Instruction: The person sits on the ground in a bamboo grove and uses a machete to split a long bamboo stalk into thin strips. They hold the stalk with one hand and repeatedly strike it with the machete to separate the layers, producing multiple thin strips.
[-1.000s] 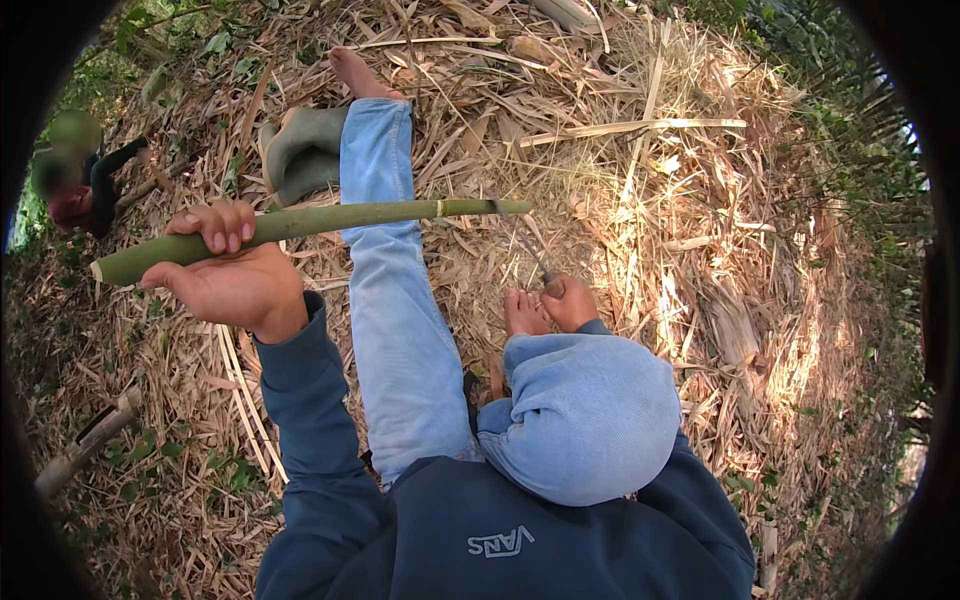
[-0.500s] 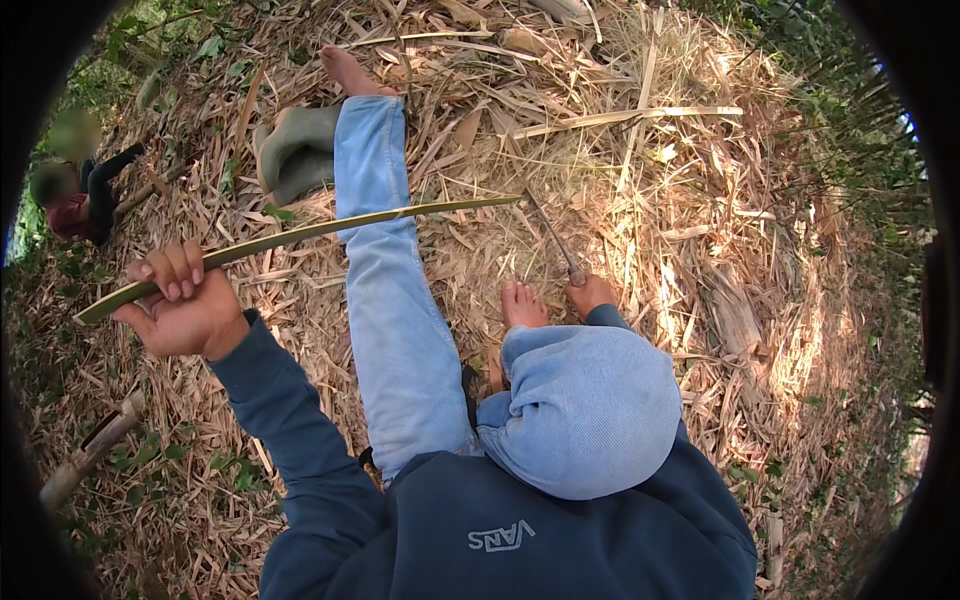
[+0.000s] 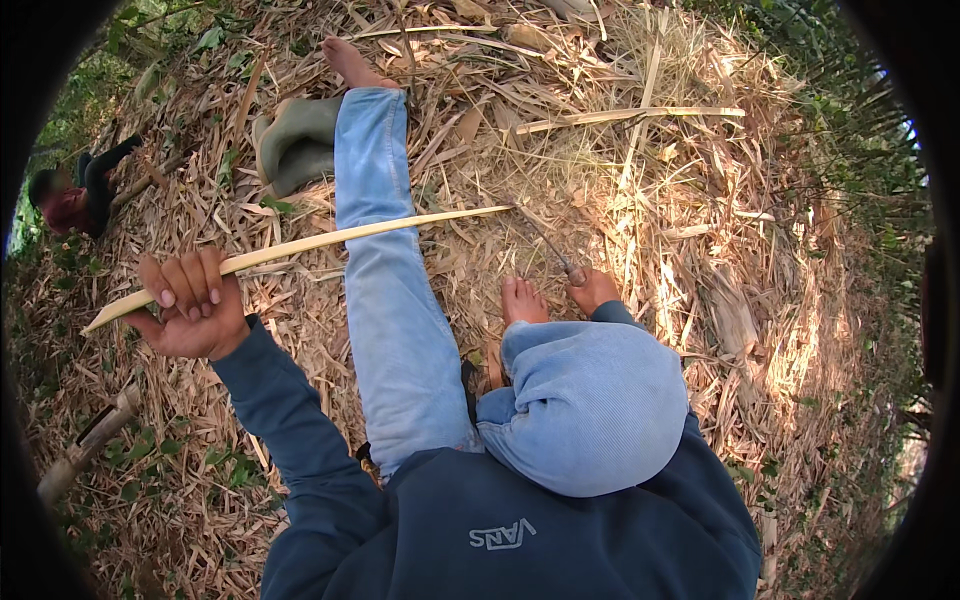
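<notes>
A long split bamboo strip [image 3: 300,245] crosses over my outstretched left leg, its pale inner face showing. My left hand [image 3: 197,308] is closed around its wide end, fingers over the top and thumb beneath. The strip's thin far end reaches close to the tip of a narrow-bladed knife [image 3: 547,242]. My right hand [image 3: 594,291] grips the knife's handle beside my bare right foot [image 3: 523,302]. Whether the blade tip touches the strip I cannot tell. My bent right knee [image 3: 590,410] hides most of the right forearm.
Dry leaves and bamboo shavings cover the ground. Green rubber boots [image 3: 312,120] lie beside my left shin. Another bamboo strip [image 3: 630,119] rests farther ahead. A thick pole [image 3: 92,445] lies at lower left. Another person [image 3: 72,207] sits at far left, near green plants.
The bamboo strip has been turned over in my left hand, from its green face to its pale one. My left fingers have shifted around it. The right hand with the knife has barely moved.
</notes>
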{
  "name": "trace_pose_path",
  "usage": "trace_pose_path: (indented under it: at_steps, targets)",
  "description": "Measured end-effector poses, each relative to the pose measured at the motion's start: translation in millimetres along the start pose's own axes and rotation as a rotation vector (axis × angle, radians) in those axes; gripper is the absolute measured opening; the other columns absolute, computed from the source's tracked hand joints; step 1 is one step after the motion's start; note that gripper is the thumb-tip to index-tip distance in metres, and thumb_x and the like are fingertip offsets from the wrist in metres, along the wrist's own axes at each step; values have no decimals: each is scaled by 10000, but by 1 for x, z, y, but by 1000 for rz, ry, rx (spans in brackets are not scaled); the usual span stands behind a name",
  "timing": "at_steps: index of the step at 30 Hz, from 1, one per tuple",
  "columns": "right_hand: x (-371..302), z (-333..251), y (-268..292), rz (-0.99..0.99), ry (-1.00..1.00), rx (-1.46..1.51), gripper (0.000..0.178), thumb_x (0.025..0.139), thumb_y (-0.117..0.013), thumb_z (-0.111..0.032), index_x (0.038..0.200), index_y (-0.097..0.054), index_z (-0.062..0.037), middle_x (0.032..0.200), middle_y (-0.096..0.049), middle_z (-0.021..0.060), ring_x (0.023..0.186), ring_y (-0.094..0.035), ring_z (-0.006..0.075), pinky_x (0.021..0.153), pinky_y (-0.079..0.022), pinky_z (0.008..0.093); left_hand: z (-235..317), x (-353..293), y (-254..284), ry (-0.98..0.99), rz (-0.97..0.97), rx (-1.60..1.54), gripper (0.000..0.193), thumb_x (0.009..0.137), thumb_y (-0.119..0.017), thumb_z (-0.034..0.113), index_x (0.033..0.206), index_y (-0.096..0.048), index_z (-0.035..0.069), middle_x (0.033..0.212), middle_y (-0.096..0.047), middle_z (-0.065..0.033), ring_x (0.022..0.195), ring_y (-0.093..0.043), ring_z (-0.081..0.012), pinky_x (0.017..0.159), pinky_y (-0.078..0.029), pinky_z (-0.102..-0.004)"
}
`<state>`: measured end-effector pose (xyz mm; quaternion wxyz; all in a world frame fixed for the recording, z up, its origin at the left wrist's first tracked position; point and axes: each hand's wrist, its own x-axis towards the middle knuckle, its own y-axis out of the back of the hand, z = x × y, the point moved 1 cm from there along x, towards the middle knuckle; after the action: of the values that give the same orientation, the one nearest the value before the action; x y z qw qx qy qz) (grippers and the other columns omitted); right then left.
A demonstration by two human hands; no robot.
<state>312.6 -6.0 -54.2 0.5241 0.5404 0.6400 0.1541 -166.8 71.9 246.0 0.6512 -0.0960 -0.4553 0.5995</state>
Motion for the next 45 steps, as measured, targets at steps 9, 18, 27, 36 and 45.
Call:
trace_pose_path:
  at_steps: [9, 18, 27, 36, 45]
  targets:
    - [-24, -14, -6, -49, -89, 148, 340, 735, -693, -298, 991, -675, -75, 920, -677, 227, 885, -652, 402, 787, -514, 461, 3, -1, 8, 33, -323, -200, 450, 931, -558, 417, 574, -482, 154, 420, -486, 40, 339, -394, -66, 467, -413, -216]
    - [-27, -23, -4, -16, 65, 107, 257, 761, -682, -253, 905, -625, -48, 846, -667, 225, 807, -643, 414, 717, -503, 459, -13, 14, -3, 107, -942, -502, 540, 979, -463, 490, 708, -650, 62, 499, -581, -5, 381, -503, -89, 486, -486, -236]
    - [-25, -12, -16, -39, -58, 92, 329, 761, -651, -322, 951, -665, -54, 907, -667, 254, 889, -640, 426, 782, -511, 487, -21, 17, -16, 105, -990, -512, 604, 968, -430, 566, 731, -640, 52, 516, -577, -22, 397, -508, -93, 490, -471, -235]
    - [-88, -104, 16, -125, 53, 445, 224, 785, -693, -182, 950, -679, -32, 763, -681, 178, 710, -694, 286, 637, -526, 392, -18, 9, -19, 84, -844, -473, 574, 967, -451, 547, 686, -629, 79, 473, -552, 8, 362, -473, -69, 476, -459, -216]
    - [-92, -121, 25, 63, 90, 383, 287, 870, -647, -258, 1005, -655, -5, 777, -674, 161, 777, -697, 231, 657, -554, 344, -16, 3, -17, 72, -746, -419, 563, 980, -437, 533, 686, -617, 87, 465, -548, 10, 351, -457, -64, 486, -460, -208]
